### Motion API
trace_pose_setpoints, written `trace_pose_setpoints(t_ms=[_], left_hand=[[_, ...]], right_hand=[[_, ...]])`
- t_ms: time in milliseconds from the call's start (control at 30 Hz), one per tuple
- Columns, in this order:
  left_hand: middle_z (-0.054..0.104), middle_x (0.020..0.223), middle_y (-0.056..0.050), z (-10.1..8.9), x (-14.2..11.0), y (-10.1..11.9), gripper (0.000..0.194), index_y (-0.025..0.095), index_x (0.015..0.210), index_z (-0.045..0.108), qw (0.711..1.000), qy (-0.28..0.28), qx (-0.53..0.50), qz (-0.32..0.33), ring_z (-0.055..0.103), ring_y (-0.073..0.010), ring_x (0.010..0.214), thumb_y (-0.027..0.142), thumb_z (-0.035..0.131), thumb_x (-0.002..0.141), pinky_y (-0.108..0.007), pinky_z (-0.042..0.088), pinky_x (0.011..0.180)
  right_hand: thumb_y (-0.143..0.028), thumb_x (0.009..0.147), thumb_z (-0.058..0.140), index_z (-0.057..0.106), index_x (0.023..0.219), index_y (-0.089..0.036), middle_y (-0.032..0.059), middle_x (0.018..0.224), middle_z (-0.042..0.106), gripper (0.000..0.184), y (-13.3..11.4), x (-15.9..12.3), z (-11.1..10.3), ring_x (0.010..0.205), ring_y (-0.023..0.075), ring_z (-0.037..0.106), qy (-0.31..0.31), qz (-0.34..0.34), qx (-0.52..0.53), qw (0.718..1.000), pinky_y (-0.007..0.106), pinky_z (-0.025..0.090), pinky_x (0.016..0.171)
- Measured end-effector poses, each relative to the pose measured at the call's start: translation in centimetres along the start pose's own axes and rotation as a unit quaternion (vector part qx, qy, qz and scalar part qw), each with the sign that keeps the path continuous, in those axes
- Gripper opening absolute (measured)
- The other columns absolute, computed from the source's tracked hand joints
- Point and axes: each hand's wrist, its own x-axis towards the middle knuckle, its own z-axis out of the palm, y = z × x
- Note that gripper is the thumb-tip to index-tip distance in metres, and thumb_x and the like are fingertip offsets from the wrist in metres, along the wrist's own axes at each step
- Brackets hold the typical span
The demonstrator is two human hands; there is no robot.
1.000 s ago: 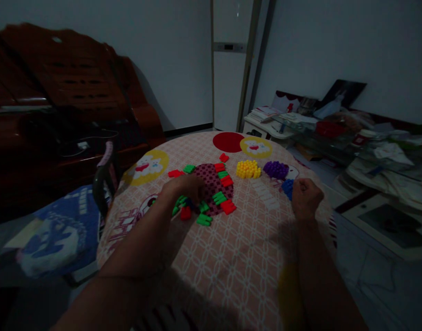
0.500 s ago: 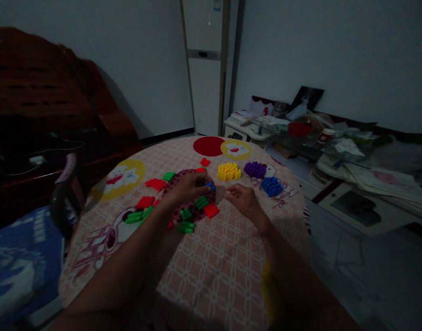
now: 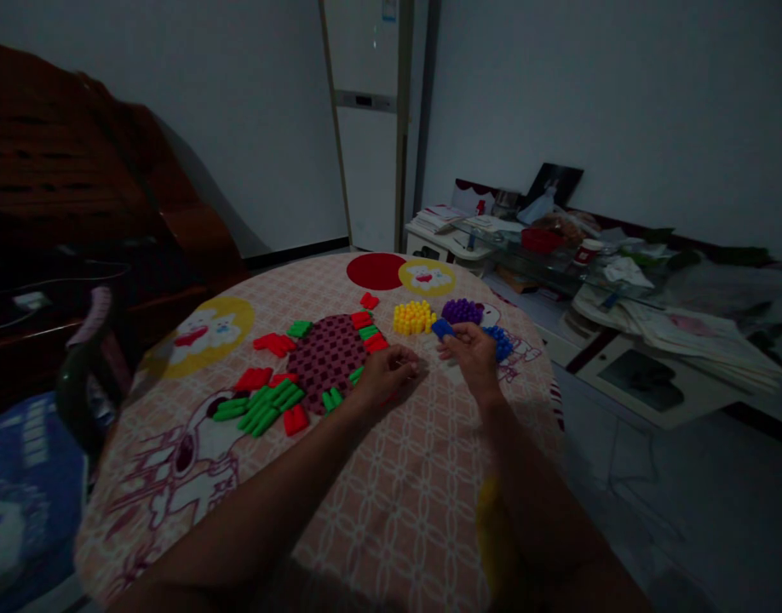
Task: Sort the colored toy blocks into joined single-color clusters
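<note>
My right hand (image 3: 473,353) pinches a small blue plastic piece (image 3: 441,328) between thumb and fingers, raised just in front of the yellow pieces (image 3: 415,317). Purple pieces (image 3: 462,312) stand in a cluster behind that hand, and a cluster of blue pieces (image 3: 498,343) is partly covered by it. My left hand (image 3: 386,375) is over the table with its fingers curled together; what they hold, if anything, is hidden. Red pieces (image 3: 375,342) and green pieces (image 3: 332,400) lie around a dark pink checkered round patch (image 3: 327,358), some hidden by my left hand.
The round table wears a patterned cloth (image 3: 391,494). More green pieces (image 3: 263,410) and red pieces (image 3: 254,380) lie at the left. A chair (image 3: 77,383) stands left of the table. At the right is a cluttered low glass-topped cabinet (image 3: 557,255).
The blue piece that was at my left fingers is now in my right hand, which has risen slightly. My left hand has drawn back toward me and to the right. The view has shifted a little.
</note>
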Motion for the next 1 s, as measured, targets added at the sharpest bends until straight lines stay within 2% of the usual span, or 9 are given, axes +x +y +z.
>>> trace_pose_setpoints(t_ms=[67, 133, 200, 300, 400, 600, 900, 1000], left_hand=[[0.068, 0.072, -0.003, 0.4, -0.2, -0.7, 0.023, 0.015, 0.083, 0.065, 0.999, -0.007, 0.048, 0.015, 0.062, -0.0144, 0.064, 0.036, 0.069, 0.073, -0.024, 0.048, 0.058], [0.071, 0.077, -0.005, 0.6, -0.5, -1.1, 0.019, 0.015, 0.084, 0.068, 0.995, -0.024, 0.093, 0.036, 0.064, -0.0155, 0.069, 0.032, 0.066, 0.074, -0.025, 0.048, 0.061], [0.072, 0.082, -0.006, 0.6, -0.6, -1.2, 0.018, 0.015, 0.086, 0.070, 0.989, -0.036, 0.134, 0.050, 0.064, -0.0164, 0.073, 0.028, 0.064, 0.075, -0.026, 0.048, 0.065], [0.072, 0.080, -0.006, 0.4, -0.8, -1.1, 0.020, 0.015, 0.088, 0.071, 0.983, -0.038, 0.172, 0.060, 0.063, -0.0159, 0.070, 0.029, 0.063, 0.077, -0.025, 0.047, 0.062], [0.073, 0.080, -0.005, 0.3, -0.8, -1.2, 0.021, 0.015, 0.090, 0.073, 0.980, -0.040, 0.180, 0.071, 0.062, -0.0156, 0.069, 0.029, 0.063, 0.076, -0.024, 0.046, 0.061], [0.071, 0.076, -0.004, 0.5, -0.7, -1.6, 0.021, 0.016, 0.088, 0.073, 0.983, -0.039, 0.168, 0.066, 0.060, -0.0147, 0.066, 0.029, 0.063, 0.076, -0.023, 0.045, 0.057], [0.070, 0.076, -0.003, 0.5, -0.8, -1.7, 0.019, 0.016, 0.087, 0.073, 0.982, -0.054, 0.172, 0.063, 0.060, -0.0145, 0.064, 0.029, 0.063, 0.077, -0.023, 0.045, 0.056], [0.069, 0.074, -0.002, 0.5, -0.8, -1.5, 0.019, 0.016, 0.088, 0.073, 0.982, -0.060, 0.171, 0.057, 0.059, -0.0146, 0.063, 0.029, 0.062, 0.078, -0.023, 0.044, 0.055]], right_hand=[[-0.042, 0.068, 0.071, 0.064, 0.088, -0.018, -0.0017, 0.062, 0.065, 0.032, -0.1, 1.0, -2.2, 0.053, 0.0162, 0.064, 0.091, -0.032, -0.027, 0.995, 0.029, 0.054, 0.053], [-0.041, 0.068, 0.068, 0.066, 0.093, -0.015, -0.0005, 0.063, 0.064, 0.036, 0.0, 1.9, -4.8, 0.053, 0.0167, 0.062, 0.183, -0.058, -0.078, 0.978, 0.030, 0.053, 0.053], [-0.039, 0.070, 0.064, 0.067, 0.102, -0.012, 0.0014, 0.066, 0.064, 0.042, 0.3, 2.6, -7.4, 0.056, 0.0183, 0.063, 0.263, -0.078, -0.147, 0.950, 0.032, 0.053, 0.057], [-0.032, 0.073, 0.059, 0.069, 0.105, -0.010, 0.0069, 0.073, 0.069, 0.040, 1.0, 3.2, -10.3, 0.067, 0.0214, 0.066, 0.323, -0.092, -0.300, 0.893, 0.035, 0.053, 0.069], [-0.027, 0.074, 0.055, 0.074, 0.099, -0.011, 0.0129, 0.084, 0.074, 0.034, 1.5, 3.5, -11.6, 0.078, 0.0242, 0.067, 0.305, -0.076, -0.432, 0.845, 0.037, 0.050, 0.079], [-0.023, 0.078, 0.052, 0.077, 0.103, -0.011, 0.0177, 0.094, 0.076, 0.038, 2.1, 3.8, -11.9, 0.084, 0.0259, 0.066, 0.226, -0.042, -0.568, 0.790, 0.036, 0.046, 0.082], [-0.021, 0.085, 0.050, 0.079, 0.092, -0.010, 0.0193, 0.092, 0.076, 0.032, 2.0, 4.1, -11.3, 0.081, 0.0239, 0.066, 0.142, -0.012, -0.626, 0.767, 0.032, 0.043, 0.075], [-0.023, 0.090, 0.045, 0.079, 0.090, -0.009, 0.0210, 0.091, 0.075, 0.037, 1.9, 4.0, -11.5, 0.078, 0.0234, 0.065, 0.137, -0.008, -0.632, 0.762, 0.033, 0.041, 0.073]])
